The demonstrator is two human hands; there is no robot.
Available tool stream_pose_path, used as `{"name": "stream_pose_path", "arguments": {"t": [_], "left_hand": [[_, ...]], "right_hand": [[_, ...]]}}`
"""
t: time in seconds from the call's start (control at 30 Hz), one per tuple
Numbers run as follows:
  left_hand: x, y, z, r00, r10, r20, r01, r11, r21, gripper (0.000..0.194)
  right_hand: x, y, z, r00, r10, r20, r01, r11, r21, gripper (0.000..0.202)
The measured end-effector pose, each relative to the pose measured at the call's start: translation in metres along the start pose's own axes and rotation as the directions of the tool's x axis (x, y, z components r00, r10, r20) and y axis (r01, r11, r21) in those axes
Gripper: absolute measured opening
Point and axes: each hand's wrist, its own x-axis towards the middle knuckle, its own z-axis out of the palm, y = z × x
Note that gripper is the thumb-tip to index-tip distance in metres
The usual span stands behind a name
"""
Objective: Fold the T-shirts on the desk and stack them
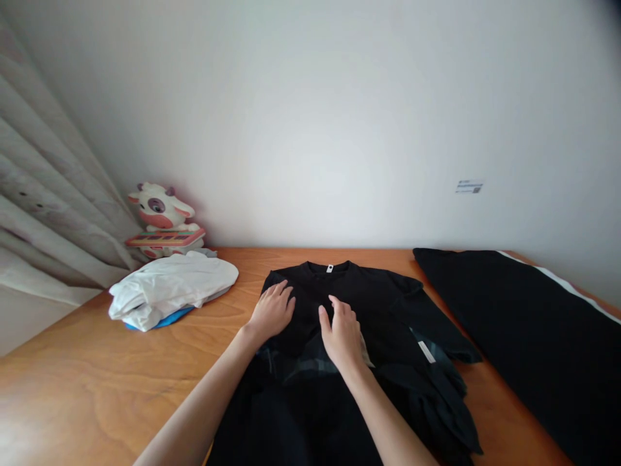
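A black T-shirt (383,291) lies spread on the wooden table in front of me, its neckline with a small white label toward the wall. One sleeve reaches out to the right; the left sleeve is not laid out in sight. My left hand (274,310) rests flat near the shirt's left shoulder, fingers stretched. Over the middle of the chest is my right hand (341,333), thumb and fingers apart, holding nothing; whether it touches the cloth I cannot tell. Nearer to me, dark patterned cloth (310,367) and more black fabric lie bunched over the shirt's lower part.
At the left, a white garment pile (174,285) with a blue piece under it lies before a toy cow (162,217) with a keyboard. Black cloth with a white stripe (524,323) covers the right side. A curtain (48,175) hangs at left; a wall (339,129) stands behind the table (97,375).
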Motion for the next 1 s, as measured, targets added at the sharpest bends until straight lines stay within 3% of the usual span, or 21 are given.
{"name": "stream_pose_path", "arguments": {"t": [0.13,0.33,0.5,0.63,0.73,0.87,1.0], "left_hand": [[-0.020,0.016,0.011,1.000,-0.012,0.025,0.013,0.999,-0.046,0.059],[-0.028,0.010,0.023,1.000,-0.027,-0.016,0.024,0.990,-0.142,0.057],[-0.029,0.009,0.020,0.995,-0.025,-0.100,0.005,0.980,-0.200,0.056],[-0.033,0.014,0.016,0.999,0.025,-0.028,-0.028,0.990,-0.138,0.065],[-0.033,0.016,0.014,0.999,0.038,0.015,-0.036,0.992,-0.122,0.078],[-0.028,0.018,0.013,0.998,-0.011,0.069,0.018,0.993,-0.113,0.070],[-0.027,0.020,0.009,0.992,-0.014,0.126,0.024,0.996,-0.081,0.075]], "right_hand": [[0.011,0.008,-0.004,0.994,0.040,0.102,-0.036,0.999,-0.034,0.038],[0.027,0.005,-0.012,0.980,0.036,0.195,-0.033,0.999,-0.016,0.025],[0.040,0.004,-0.015,0.993,0.015,0.118,-0.010,0.999,-0.044,0.030],[0.038,0.005,-0.017,0.997,0.000,0.080,0.009,0.994,-0.109,0.037],[0.033,0.006,-0.023,0.993,-0.037,0.112,0.053,0.988,-0.143,0.032],[0.026,0.022,-0.052,0.973,-0.143,0.183,0.178,0.966,-0.188,0.022],[0.017,0.072,-0.100,0.983,-0.087,0.161,0.140,0.925,-0.352,0.028]]}}
